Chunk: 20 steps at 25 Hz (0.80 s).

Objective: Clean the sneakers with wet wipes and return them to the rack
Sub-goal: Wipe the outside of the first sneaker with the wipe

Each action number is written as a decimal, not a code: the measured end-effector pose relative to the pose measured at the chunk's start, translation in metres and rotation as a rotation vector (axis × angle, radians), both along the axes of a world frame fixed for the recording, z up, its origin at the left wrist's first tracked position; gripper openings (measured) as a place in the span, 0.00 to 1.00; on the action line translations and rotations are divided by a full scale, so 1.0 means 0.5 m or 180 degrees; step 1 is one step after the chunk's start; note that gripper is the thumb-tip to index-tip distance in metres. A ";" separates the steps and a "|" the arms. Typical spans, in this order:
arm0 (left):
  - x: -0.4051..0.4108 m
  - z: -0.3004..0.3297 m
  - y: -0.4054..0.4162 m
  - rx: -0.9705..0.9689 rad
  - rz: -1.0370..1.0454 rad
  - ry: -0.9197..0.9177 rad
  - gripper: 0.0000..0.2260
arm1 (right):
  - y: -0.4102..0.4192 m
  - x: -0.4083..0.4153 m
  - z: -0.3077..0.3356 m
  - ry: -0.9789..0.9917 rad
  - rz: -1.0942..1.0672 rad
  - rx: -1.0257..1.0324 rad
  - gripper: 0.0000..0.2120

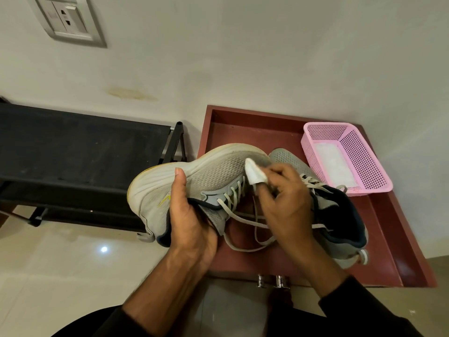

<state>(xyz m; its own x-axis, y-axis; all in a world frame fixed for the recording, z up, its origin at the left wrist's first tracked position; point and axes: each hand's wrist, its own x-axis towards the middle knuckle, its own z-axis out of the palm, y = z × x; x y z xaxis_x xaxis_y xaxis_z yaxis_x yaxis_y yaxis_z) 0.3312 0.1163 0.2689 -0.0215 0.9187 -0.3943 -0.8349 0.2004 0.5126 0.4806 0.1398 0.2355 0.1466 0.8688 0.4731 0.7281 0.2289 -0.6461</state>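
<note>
The left hand (192,215) is closed around the collar of a grey sneaker (194,176), thumb up against its side, holding it tilted sole-up above the edge of the dark red table (255,127). The right hand (284,200) has a white wet wipe (252,172) wrapped over one extended fingertip, pressed against the mesh toe, with the other fingers loosely curled. The second sneaker (340,220) lies on the table under that hand, near a pink basket (364,156), with the black rack (80,147) to the left.
</note>
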 end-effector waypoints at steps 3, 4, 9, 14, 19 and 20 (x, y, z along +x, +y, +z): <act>-0.002 0.006 -0.003 -0.0074 -0.0060 -0.0061 0.29 | -0.039 -0.059 0.003 -0.0198 0.0797 0.0111 0.17; -0.002 0.008 -0.003 -0.0103 -0.0091 -0.0091 0.30 | -0.047 -0.067 0.005 -0.0405 0.1048 0.0255 0.16; -0.004 0.000 0.001 -0.0076 -0.0086 0.0016 0.28 | 0.001 0.003 -0.003 -0.0734 0.0365 0.0181 0.16; 0.000 0.000 -0.004 -0.0267 -0.0197 -0.0088 0.21 | -0.034 -0.062 0.009 -0.0696 0.1077 0.0394 0.15; 0.017 -0.004 -0.008 -0.0331 -0.0210 -0.0018 0.16 | 0.009 -0.011 0.009 -0.0390 0.0225 0.0159 0.16; 0.019 -0.005 -0.011 -0.0336 -0.0304 -0.0068 0.14 | 0.001 -0.025 0.013 -0.0332 0.0338 0.0200 0.16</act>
